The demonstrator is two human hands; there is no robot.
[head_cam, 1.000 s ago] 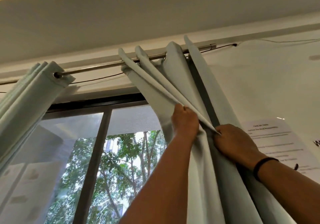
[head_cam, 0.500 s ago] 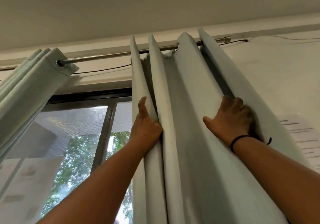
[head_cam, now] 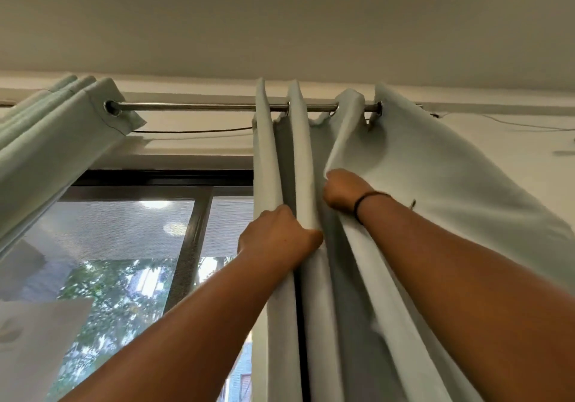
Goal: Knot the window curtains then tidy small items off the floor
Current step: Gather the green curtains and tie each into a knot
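A pale green curtain (head_cam: 435, 184) hangs in folds from a metal rod (head_cam: 193, 106) at the right side of the window. My left hand (head_cam: 277, 235) grips the two leftmost pleats together, fingers curled round the cloth. Higher and to the right, my right hand (head_cam: 343, 188), with a black band on the wrist, grips the edge of a wider fold. A second pale green curtain (head_cam: 62, 140) is bunched at the left end of the rod. The floor and any small items on it are out of view.
The window (head_cam: 130, 246) has a dark frame and a mesh screen, with trees outside. A thin black wire (head_cam: 193, 131) runs along the wall under the rod. The ceiling is close above. A white sheet (head_cam: 34, 336) covers the lower left pane.
My left hand has closed round the left pleats, its thumb no longer raised. My right hand has moved left and up and now grips a fold's edge. The view has tilted up.
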